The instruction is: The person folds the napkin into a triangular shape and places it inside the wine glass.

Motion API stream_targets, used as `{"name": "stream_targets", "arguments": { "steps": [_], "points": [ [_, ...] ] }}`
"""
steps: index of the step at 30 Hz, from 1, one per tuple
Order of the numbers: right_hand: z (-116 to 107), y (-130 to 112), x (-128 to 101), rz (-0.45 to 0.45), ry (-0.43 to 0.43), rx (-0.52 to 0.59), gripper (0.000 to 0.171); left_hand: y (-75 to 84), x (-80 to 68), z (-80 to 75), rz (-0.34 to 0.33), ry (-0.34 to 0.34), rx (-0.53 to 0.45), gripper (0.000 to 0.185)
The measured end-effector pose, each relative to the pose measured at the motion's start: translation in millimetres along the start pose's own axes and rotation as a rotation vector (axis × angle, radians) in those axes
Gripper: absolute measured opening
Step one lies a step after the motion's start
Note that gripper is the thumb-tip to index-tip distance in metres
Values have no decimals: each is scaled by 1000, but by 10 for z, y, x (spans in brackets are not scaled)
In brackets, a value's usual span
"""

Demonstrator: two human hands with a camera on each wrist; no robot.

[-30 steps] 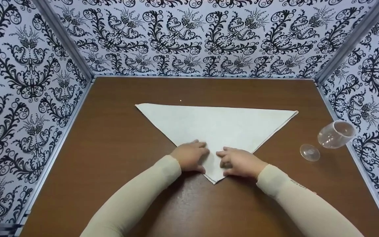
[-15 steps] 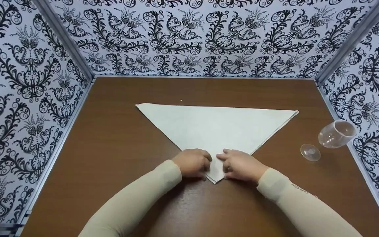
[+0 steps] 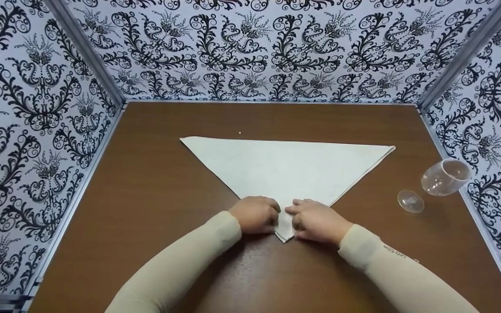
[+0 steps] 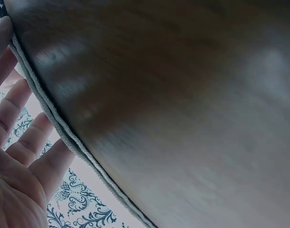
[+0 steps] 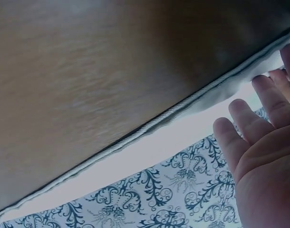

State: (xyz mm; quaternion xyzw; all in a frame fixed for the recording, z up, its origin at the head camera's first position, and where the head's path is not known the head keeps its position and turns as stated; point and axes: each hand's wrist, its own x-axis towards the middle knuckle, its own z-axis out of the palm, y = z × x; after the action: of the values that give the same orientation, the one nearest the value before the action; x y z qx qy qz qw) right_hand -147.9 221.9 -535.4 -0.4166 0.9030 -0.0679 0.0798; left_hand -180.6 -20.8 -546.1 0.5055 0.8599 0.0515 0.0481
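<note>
A white cloth napkin [image 3: 285,167], folded into a triangle, lies flat with its long side away from me and one corner pointing toward me. On the left of that near corner, my left hand [image 3: 257,215] touches the napkin with its fingers bent downward. Its fingertips meet the layered edge [image 4: 54,118] in the left wrist view. Across from it, my right hand [image 3: 318,221] rests on the right side of the corner, fingers loosely extended. In the right wrist view its fingers [image 5: 242,116] lie beside the napkin's edge [image 5: 149,126]. The tip of the corner shows between both hands.
A clear stemmed glass [image 3: 444,178] with a round foot [image 3: 410,201] stands at the right side of the brown table [image 3: 155,208]. Patterned black-and-white panels [image 3: 250,48] enclose the back and sides, joined by grey metal posts [image 3: 463,56].
My left hand has shifted slightly toward me and to the right, its spread fingers drawing in near the corner. My right hand has moved slightly toward me. The napkin looks nearly unchanged.
</note>
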Motion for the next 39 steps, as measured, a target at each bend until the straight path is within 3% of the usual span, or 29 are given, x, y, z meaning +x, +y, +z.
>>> {"name": "stream_targets", "arguments": {
  "steps": [7, 18, 25, 29, 39],
  "points": [
    [40, -14, 7, -47, 81, -74, 18, 85, -19, -62, -58, -40, 0, 32],
    [50, -27, 2, -44, 134, -19, 18, 119, 9, 2, -27, 56, 57, 14],
    [86, -77, 11, -36, 153, -55, 22, 133, 16, 6, -38, 51, 72, 15],
    [95, -85, 15, -41, 175, -77, 16, 134, 11, 4, -57, 44, 40, 15],
    [96, -83, 13, -42, 226, -4, 16, 175, 4, -32, -145, 40, -83, 16]
  ]
}}
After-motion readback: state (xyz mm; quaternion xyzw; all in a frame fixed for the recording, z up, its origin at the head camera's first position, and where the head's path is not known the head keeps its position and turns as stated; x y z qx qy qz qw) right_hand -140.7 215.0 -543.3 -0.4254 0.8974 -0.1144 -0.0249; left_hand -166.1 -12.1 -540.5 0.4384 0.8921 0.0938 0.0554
